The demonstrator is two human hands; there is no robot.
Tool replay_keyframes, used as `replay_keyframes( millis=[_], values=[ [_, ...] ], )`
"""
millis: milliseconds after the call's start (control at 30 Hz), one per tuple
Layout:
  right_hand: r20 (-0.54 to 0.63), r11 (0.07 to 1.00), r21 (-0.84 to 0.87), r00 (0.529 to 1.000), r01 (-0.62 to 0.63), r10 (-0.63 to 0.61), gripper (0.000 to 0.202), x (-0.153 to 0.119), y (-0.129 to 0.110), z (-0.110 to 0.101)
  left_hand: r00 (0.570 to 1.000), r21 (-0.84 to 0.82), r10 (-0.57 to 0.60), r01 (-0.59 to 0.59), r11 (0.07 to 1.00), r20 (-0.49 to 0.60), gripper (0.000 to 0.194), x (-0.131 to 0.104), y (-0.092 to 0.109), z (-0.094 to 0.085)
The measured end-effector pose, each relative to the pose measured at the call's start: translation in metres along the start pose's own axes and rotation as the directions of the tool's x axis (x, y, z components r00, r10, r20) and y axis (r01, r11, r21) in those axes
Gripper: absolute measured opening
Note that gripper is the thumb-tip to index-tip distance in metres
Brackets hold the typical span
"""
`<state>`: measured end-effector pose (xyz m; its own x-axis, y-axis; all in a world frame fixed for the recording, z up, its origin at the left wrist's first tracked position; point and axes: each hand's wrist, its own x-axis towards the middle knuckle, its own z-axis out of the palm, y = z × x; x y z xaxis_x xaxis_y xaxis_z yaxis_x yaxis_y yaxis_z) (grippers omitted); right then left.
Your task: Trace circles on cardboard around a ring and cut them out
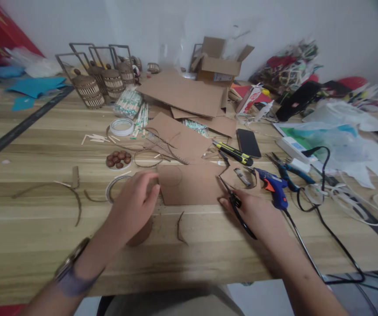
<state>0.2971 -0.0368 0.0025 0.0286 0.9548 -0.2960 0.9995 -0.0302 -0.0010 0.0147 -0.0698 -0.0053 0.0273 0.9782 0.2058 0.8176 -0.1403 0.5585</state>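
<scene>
A flat piece of brown cardboard with a faint circle drawn on its left part lies in front of me. My left hand pinches its left edge, thumb below and fingers above. Partly hidden under that hand is a round brown piece on the table. My right hand is closed around black scissors beside the cardboard's right end, blades pointing up and left. A thin curved cardboard scrap lies nearer to me.
A blue glue gun, pliers, a utility knife and a phone lie at right. Left are a dish of brown balls and tape rolls. Small lanterns and cardboard sheets stand behind.
</scene>
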Motion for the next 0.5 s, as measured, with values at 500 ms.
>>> replay_keyframes(
  millis=[500],
  values=[
    [-0.116, 0.997, 0.081, 0.993, -0.009, 0.018, 0.039, 0.0, 0.006, 0.016, 0.869, 0.159, 0.167, -0.268, 0.95, 0.465, 0.035, 0.096, -0.011, 0.014]
  ],
)
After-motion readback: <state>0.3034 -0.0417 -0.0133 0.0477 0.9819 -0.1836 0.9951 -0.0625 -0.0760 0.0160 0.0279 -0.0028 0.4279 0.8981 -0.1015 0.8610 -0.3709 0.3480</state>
